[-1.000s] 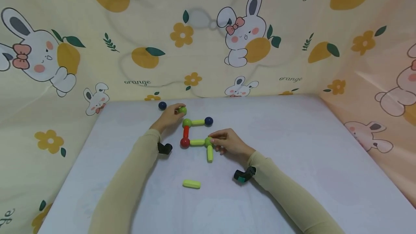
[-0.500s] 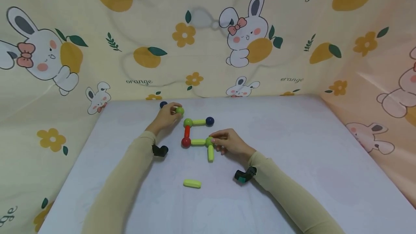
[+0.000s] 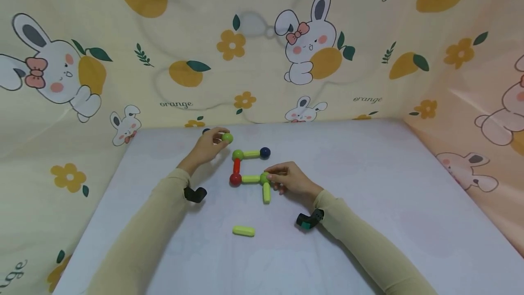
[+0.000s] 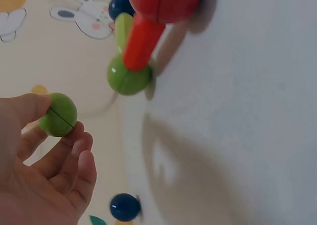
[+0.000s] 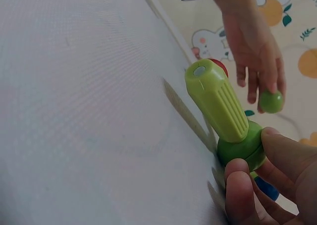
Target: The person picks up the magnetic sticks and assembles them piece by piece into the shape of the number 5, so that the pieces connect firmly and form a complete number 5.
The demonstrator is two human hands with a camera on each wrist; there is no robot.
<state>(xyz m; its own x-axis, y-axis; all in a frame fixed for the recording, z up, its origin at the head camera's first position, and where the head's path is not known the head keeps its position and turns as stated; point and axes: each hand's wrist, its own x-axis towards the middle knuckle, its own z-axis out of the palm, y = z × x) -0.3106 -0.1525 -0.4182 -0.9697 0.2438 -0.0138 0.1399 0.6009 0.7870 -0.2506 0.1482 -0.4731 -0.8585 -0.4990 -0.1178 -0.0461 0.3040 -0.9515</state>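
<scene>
In the head view my left hand (image 3: 207, 144) pinches a green ball (image 4: 59, 115) between thumb and fingertips, and the left wrist view shows it raised off the table. My right hand (image 3: 295, 181) pinches another green ball (image 5: 242, 146), the lower right corner of a ball-and-stick piece. From that ball a yellow-green stick (image 3: 267, 193) points toward the front edge, and another yellow-green stick (image 3: 250, 179) runs left to a red ball (image 3: 235, 180). A red stick (image 3: 236, 166) links it to a green ball (image 3: 238, 155), then a stick and a dark blue ball (image 3: 265, 152).
One loose yellow-green stick (image 3: 243, 231) lies on the white table (image 3: 348, 158) near the front. A second dark blue ball (image 4: 125, 207) sits at the back left, mostly hidden behind my left hand in the head view. A patterned cloth (image 3: 254, 72) rises along the back and sides.
My left hand has drawn slightly left with its green ball, away from the joined piece, and now covers most of the back blue ball. My right hand has kept its grip and place.
</scene>
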